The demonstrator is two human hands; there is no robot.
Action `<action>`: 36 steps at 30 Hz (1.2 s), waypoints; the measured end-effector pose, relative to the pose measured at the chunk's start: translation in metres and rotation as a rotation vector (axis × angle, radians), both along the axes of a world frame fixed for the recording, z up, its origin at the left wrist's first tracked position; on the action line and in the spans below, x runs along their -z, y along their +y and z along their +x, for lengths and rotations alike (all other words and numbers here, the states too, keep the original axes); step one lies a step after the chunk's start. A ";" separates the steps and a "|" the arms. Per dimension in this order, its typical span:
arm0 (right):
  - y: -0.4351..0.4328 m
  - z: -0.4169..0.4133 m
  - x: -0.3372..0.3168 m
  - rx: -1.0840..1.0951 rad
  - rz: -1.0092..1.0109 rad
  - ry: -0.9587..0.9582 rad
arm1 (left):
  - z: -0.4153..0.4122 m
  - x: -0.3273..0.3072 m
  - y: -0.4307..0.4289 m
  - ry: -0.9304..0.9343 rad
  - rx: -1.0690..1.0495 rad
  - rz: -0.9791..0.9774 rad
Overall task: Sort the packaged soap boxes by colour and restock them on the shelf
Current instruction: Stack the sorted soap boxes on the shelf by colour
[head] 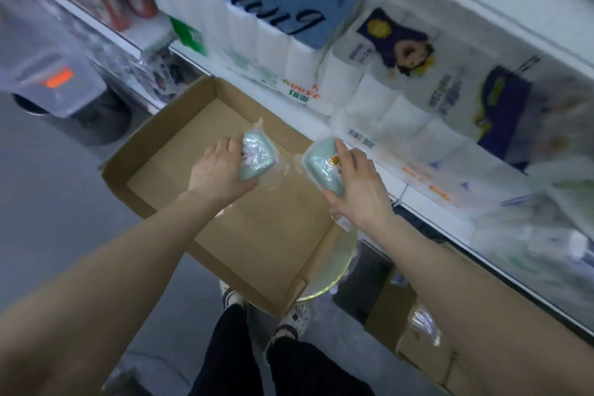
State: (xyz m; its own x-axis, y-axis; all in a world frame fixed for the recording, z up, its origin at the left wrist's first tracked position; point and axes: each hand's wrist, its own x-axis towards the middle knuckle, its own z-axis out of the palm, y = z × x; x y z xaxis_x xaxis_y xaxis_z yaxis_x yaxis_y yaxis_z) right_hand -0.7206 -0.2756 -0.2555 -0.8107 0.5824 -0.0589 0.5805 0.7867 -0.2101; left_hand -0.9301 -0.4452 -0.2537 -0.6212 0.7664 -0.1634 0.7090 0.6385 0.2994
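The left hand [221, 170] gripped the left soap [258, 156] from its near side, fingers curled over the top and thumb tucked under the near edge. Whether that green pack rested on the floor of the box [151, 135] or hung just above it could not be told. The right hand [356, 190] held the right soap [321, 167] - also green, with an orange sticker. Its index finger lay along the top and its thumb at the near end. This soap was raised over the box's right rim, near the shelf [427, 202].

Both being one colour, they likely belonged in the same row, so carrying them as a pair made sense. The clear film around each looked loose and slippery. A good grip would press on the hard body inside, not pinch the wrap. The shelf stretch in view was crowded with tissue packs [369, 90], so the green spot would need finding before either hand let go. Best to set each down flat, sticker outward and squared to its neighbour - one hand releasing at a time.
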 end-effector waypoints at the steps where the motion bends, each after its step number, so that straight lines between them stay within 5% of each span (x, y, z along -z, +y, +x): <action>1: 0.001 0.003 -0.015 -0.010 0.016 0.019 | 0.001 -0.015 -0.001 0.016 0.004 0.023; 16: 0.046 0.020 -0.218 -0.164 0.363 0.287 | 0.015 -0.207 0.023 0.248 0.110 0.424; 25: 0.120 -0.006 -0.312 -0.041 0.452 0.348 | -0.041 -0.296 0.108 0.330 0.254 0.559; 36: 0.235 -0.081 -0.398 0.251 0.565 0.170 | -0.134 -0.359 0.227 0.433 0.417 0.535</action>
